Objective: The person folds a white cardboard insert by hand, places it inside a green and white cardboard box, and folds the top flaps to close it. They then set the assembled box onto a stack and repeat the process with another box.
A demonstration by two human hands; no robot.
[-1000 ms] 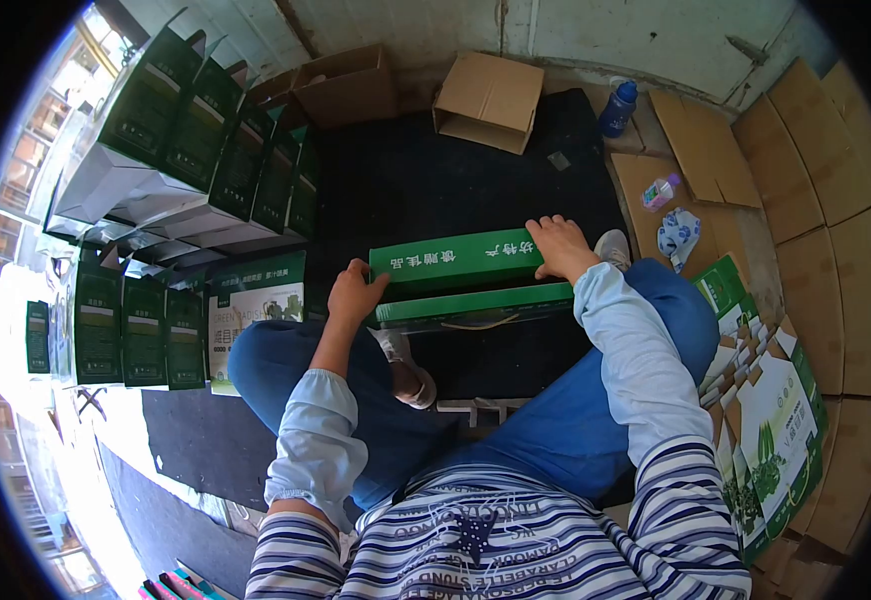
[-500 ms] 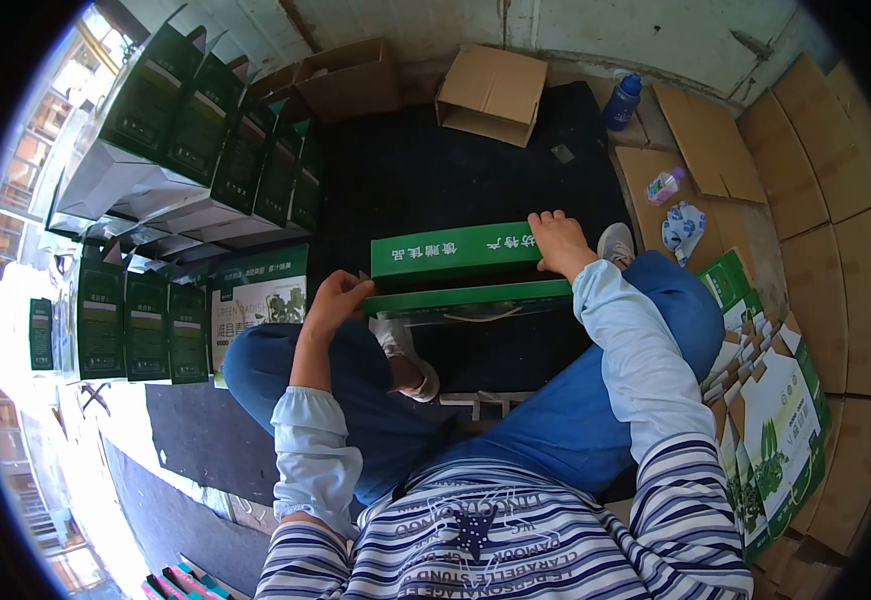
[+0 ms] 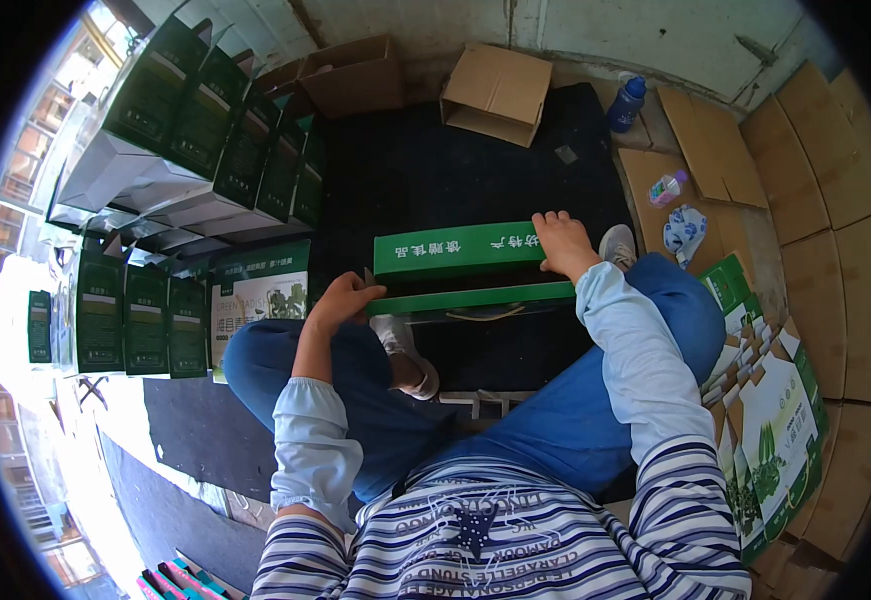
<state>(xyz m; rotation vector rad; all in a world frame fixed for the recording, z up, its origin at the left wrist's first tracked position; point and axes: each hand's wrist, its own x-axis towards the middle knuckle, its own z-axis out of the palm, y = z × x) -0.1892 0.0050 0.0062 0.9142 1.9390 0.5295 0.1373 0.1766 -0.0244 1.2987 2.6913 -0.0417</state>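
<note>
Between my knees stands a green carton (image 3: pixel 421 252) with white Chinese lettering on its upper panel. A dark slot runs lengthwise between that panel and a narrow green front strip, and a tan cord handle hangs on the near side. My left hand (image 3: pixel 344 302) pinches the carton's left end near the front strip, thumb pointing inward. My right hand (image 3: pixel 564 244) is closed over the right end, fingers on the far top edge and thumb on the near side. The carton's lower part is hidden from above.
Finished-looking green cartons (image 3: pixel 196 125) stand in rows at left. Flattened printed cartons (image 3: pixel 771 430) lie at right beside stacked brown boxes (image 3: pixel 806 170). An open cardboard box (image 3: pixel 501 85), a blue bottle (image 3: pixel 626 105), a small pink-labelled bottle (image 3: pixel 667 188) and a patterned cloth (image 3: pixel 685 233) are farther off.
My left hand has shifted slightly right and inward along the carton's left end. My right hand keeps its hold, and the carton stays nearly in place.
</note>
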